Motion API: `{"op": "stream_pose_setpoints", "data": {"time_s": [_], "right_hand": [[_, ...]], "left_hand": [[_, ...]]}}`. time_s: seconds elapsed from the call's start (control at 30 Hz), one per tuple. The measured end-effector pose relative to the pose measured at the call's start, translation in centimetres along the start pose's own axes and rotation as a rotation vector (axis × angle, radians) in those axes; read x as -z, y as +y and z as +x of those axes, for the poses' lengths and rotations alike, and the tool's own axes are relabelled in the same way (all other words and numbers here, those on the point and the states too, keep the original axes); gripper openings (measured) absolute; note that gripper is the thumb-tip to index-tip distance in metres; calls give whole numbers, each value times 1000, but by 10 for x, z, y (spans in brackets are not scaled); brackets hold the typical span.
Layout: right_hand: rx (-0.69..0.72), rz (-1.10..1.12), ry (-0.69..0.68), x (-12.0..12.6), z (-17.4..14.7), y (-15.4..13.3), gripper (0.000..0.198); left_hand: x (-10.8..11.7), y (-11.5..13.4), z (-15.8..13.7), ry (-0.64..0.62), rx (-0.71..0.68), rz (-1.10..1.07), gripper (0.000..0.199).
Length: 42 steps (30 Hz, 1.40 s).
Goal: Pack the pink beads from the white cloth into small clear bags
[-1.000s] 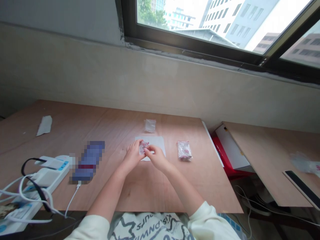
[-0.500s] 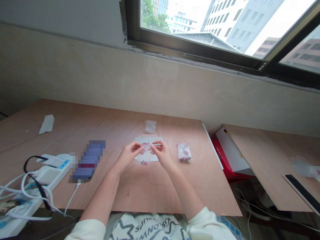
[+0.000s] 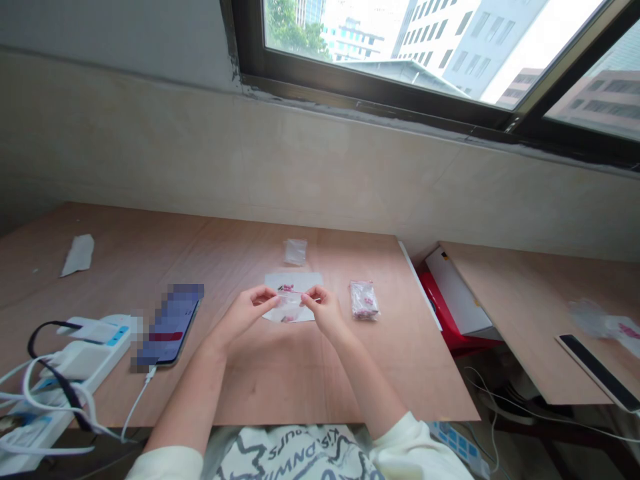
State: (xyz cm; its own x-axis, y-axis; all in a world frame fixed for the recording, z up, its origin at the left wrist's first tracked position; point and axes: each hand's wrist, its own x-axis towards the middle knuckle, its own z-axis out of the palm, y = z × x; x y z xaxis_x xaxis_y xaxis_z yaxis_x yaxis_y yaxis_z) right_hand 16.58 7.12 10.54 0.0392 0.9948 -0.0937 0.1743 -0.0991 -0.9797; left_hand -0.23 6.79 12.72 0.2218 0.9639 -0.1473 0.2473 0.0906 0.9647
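Observation:
My left hand (image 3: 256, 305) and my right hand (image 3: 320, 305) are both pinched on a small clear plastic bag (image 3: 290, 302), one at each upper side. A thin reddish line runs along the bag's top edge between my fingertips. Something small and pink shows at the bag's lower end, too small to make out. Beneath lies a white paper sheet (image 3: 309, 277) with a pink flower-like pattern near its middle. Right of my right hand is a clear packet (image 3: 365, 300) with pink and white contents. Beyond the sheet sits another small clear bag (image 3: 295, 252).
On the left are a phone (image 3: 170, 327) on a charging cable and a white power strip (image 3: 95, 367) with tangled cords. A torn white paper piece (image 3: 78, 255) lies at the far left. Across a gap to the right, a second table (image 3: 505, 300) holds a dark-faced device (image 3: 597, 370).
The bag between my hands now hangs spread over the sheet, its pink bit drawn upward onto the paper. My hands have parted very slightly. The whole view has shifted a little.

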Motion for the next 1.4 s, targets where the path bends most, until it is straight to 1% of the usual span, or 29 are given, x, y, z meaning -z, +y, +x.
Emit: {"op": "stream_pose_setpoints", "data": {"time_s": [0.07,0.17,0.27,0.33,0.4,0.53,0.6,0.77,0.9,1.0,1.1,1.17,1.3,1.4], "right_hand": [[-22,30,-9,1,1,0,15],[-83,133,-47,3,2,0,17],[-156,256,-102,5,2,1,20],[-178,305,-131,5,2,2,20],[-169,304,-120,4,2,3,17],[-135,201,8,3,4,1,6],[-129,176,31,2,5,-1,6],[-71,182,-38,-2,7,-2,11],[-126,221,-84,-5,10,-5,15],[-189,280,-88,-7,11,-10,12],[-205,317,-99,-8,10,-13,12],[-190,316,-97,-9,9,-13,12],[-126,283,-125,-10,6,-7,10],[-135,300,-164,-12,2,-5,16]], "left_hand": [[2,3,0,-17,-1,31,21],[3,4,0,-26,-14,14,20],[2,0,1,5,-9,-10,20],[1,-3,1,25,7,-14,20],[-1,-6,1,22,11,-23,20],[-6,-9,0,-20,-15,-45,21],[-6,-8,1,-29,-19,-36,21],[-3,-5,9,-3,-34,-16,21],[-3,-2,15,13,-43,-8,21],[-5,-1,16,-12,-32,-29,20],[-8,0,14,-78,-7,-38,19],[-10,1,11,-106,0,-38,18],[-13,1,7,-105,-19,-28,22],[-15,-2,7,-96,-34,4,25]]}}
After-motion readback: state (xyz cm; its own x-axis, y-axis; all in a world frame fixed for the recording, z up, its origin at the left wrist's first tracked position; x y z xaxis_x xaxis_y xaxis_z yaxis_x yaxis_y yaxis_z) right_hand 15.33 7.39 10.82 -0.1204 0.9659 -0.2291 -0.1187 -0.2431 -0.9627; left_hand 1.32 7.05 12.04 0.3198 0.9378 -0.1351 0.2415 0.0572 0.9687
